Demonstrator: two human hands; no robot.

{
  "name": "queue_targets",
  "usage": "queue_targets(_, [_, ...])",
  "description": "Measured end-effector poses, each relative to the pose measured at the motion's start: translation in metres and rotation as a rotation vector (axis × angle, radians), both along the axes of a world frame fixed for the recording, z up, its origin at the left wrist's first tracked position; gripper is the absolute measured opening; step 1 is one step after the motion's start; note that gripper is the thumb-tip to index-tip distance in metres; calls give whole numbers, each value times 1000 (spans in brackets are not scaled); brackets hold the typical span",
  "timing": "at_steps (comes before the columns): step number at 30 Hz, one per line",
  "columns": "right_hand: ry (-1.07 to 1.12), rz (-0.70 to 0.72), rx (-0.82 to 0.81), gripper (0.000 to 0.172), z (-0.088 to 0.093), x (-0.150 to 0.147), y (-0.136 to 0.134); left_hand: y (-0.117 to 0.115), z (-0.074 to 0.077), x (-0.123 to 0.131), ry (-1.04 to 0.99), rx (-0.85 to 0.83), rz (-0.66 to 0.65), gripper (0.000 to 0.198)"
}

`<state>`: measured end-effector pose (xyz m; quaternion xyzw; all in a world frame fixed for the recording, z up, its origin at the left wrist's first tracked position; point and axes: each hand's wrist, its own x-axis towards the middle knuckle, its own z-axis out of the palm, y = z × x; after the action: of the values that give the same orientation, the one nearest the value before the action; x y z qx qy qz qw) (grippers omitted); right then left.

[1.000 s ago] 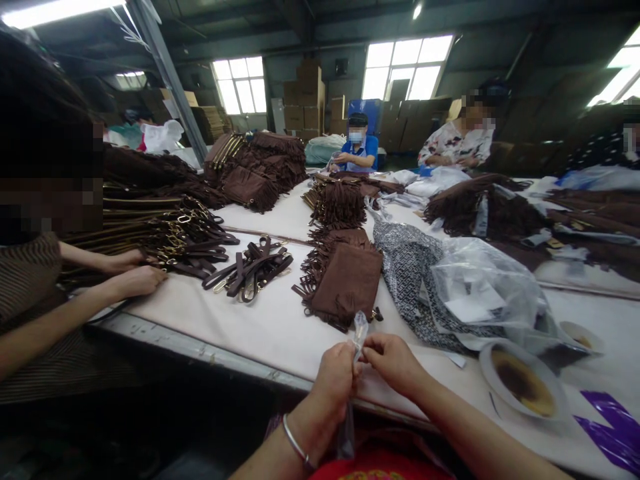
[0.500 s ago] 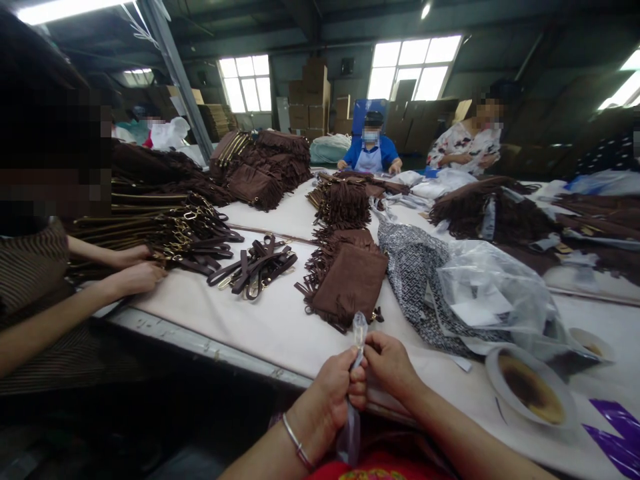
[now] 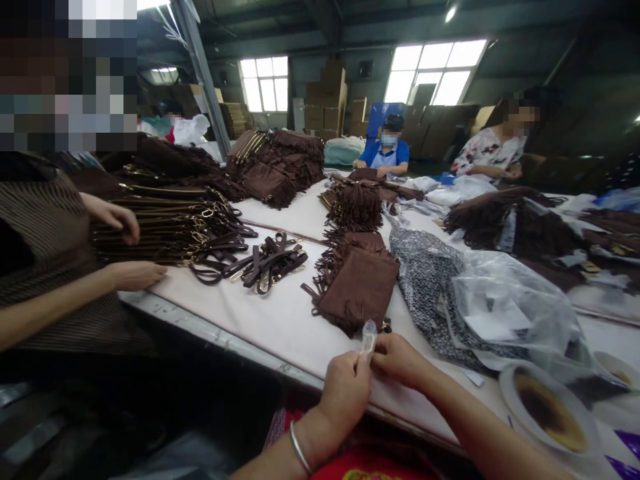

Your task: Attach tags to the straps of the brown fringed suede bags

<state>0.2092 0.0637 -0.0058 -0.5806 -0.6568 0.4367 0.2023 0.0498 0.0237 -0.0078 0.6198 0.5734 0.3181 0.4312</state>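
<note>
My left hand (image 3: 346, 387) is closed round a narrow clear plastic sleeve (image 3: 369, 339), whose top sticks up above the thumb. Something pale, perhaps a metal clasp, shows dimly inside it. Close against its right side, my right hand (image 3: 400, 360) has its fingers pinched together; what lies between them is hidden. Just beyond both hands, a brown fringed pouch (image 3: 359, 287) lies flat on top of others on the table. Left of that pouch is a loose heap of dark brown straps (image 3: 273, 263) with gold-coloured clasps.
A patterned cloth (image 3: 425, 287) under a clear plastic bag (image 3: 520, 300) lies to the right, near a roll of tape (image 3: 547, 413). On the left, a co-worker's hands (image 3: 137, 275) are beside stacked zippered pouches (image 3: 150, 227). The white table's edge (image 3: 240, 350) runs before me.
The view has swung slightly left. My left hand has turned, so the sleeve's lower part no longer shows. The co-worker's hands at left have moved apart, one lifting off the table edge.
</note>
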Motion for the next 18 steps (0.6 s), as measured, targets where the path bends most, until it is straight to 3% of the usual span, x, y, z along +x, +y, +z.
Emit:
queue_targets(2, [-191,66,70,18,20,10,4,-3,-2,-3,140,117,-8,35])
queue_targets(5, [-361,199,332,23,54,13,15,-8,-6,-3,272,200,-24,35])
queue_targets(8, [-392,537,483,27,75,-4,28,-10,-12,-1,302,214,-13,36])
queue_targets(11, [-546,799,460,35,79,-28,36,-10,-18,-1,176,198,25,33])
queue_targets(15, [-668,944,394,45,78,-47,42,-9,-23,-6,89,188,37,29])
queue_targets(18, [-711,1017,397,37,75,-50,49,-9,-25,-9,86,174,50,29])
